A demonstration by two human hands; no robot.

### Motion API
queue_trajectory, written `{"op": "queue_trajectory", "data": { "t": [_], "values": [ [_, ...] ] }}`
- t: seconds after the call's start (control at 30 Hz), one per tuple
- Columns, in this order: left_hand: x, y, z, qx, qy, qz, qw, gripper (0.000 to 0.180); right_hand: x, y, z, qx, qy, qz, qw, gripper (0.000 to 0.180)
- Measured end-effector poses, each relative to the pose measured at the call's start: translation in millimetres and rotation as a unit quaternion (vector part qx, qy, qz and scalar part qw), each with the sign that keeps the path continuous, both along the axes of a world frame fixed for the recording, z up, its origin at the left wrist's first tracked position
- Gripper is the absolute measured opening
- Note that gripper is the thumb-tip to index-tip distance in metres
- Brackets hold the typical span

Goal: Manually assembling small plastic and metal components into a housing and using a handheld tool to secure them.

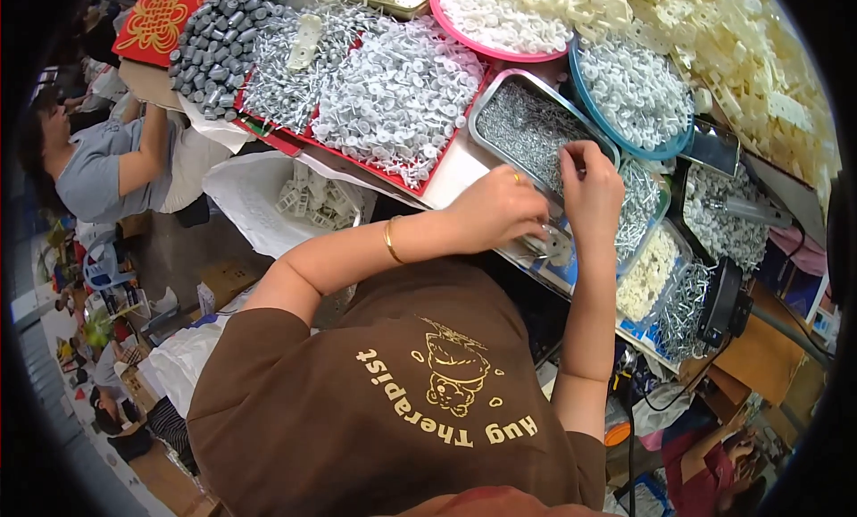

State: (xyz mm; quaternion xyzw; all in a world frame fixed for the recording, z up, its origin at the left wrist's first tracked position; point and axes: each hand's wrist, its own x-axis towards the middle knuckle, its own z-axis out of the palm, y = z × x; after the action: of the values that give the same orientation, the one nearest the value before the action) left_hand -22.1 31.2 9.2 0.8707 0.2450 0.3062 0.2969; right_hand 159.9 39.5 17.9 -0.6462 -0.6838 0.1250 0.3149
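My left hand, with a ring and a gold bracelet, is closed at the table's near edge. Its fingertips hold a small pale plastic plate with holes. Just right of it, my right hand is raised with thumb and fingers pinched together; anything between them is too small to make out. Behind both hands lies a metal tray of tiny metal pins. The right fingertips are over its near right end.
White plastic pieces heap on a red tray to the left, beside grey cylinders. A pink basin and a blue basin stand behind. Screws and a black device are at right. A white bag hangs left.
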Motion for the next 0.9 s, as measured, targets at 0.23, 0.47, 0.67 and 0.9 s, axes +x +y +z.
{"op": "queue_trajectory", "data": {
  "t": [0.23,0.47,0.67,0.9],
  "values": [
    [-96.8,188.4,37.3,0.266,0.217,0.453,0.823,0.014,5.9,-6.8,-3.2,0.038,0.031,0.029,0.998,0.018],
    [-184.1,319.0,-3.3,0.242,0.367,0.514,0.737,0.025,2.3,-13.8,1.3,0.033,0.062,-0.009,0.997,0.018],
    [-178.2,306.7,0.5,0.232,0.364,0.470,0.770,0.024,7.4,-35.1,13.9,-0.012,0.138,-0.054,0.989,0.017],
    [-111.7,165.7,32.5,-0.029,-0.092,0.340,0.935,0.009,10.2,-55.3,32.9,-0.022,0.367,-0.086,0.926,0.013]
  ]
}}
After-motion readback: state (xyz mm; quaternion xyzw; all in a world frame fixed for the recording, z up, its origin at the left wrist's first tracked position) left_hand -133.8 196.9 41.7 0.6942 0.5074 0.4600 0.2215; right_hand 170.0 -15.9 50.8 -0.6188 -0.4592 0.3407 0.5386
